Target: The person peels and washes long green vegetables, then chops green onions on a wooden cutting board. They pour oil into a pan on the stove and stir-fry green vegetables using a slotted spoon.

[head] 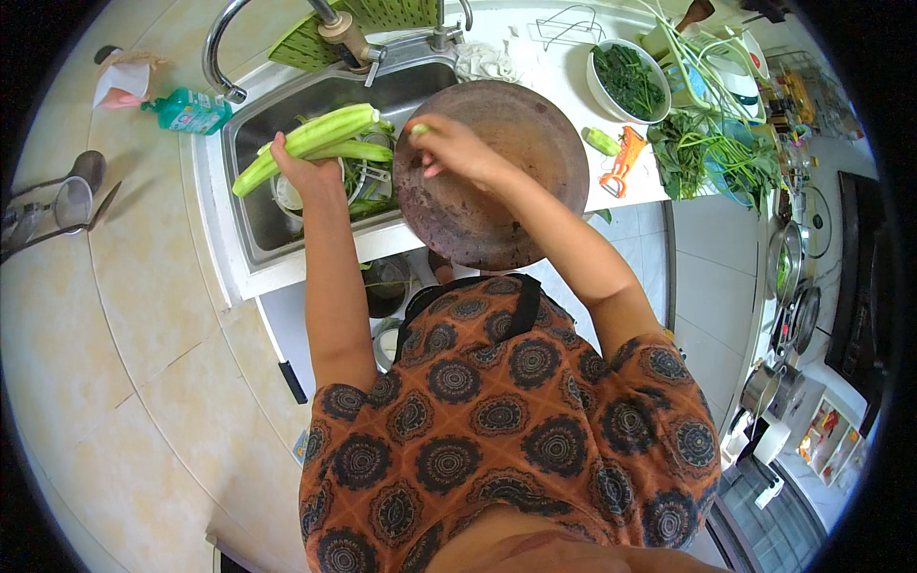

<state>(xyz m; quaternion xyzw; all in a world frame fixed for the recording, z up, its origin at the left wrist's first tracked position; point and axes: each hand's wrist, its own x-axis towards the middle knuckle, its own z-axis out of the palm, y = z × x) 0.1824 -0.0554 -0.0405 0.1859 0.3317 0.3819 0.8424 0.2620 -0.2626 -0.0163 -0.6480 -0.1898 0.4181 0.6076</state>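
Observation:
My left hand (309, 166) grips two long, pale green peeled gourds, possibly luffas, over the sink. The upper gourd (322, 131) slants up to the right; the lower gourd (352, 150) lies against it, its end near the board's rim. Over the left part of a round wooden chopping board (516, 179), my right hand (457, 149) pinches a small pale green piece (420, 129). Whether those fingers touch the wood cannot be told. Below the gourds, a white colander (288, 195) and green peelings (370, 205) lie in the steel sink (252, 228), partly hidden.
Right of the board are an orange peeler (627, 159), a green gourd stub (602, 142), a white bowl (594, 92) of dark leafy greens and a heap of leafy stems (680, 154). A faucet (215, 61) arches over the sink's left corner, near a green soap bottle (192, 113). The board overhangs the counter's front edge.

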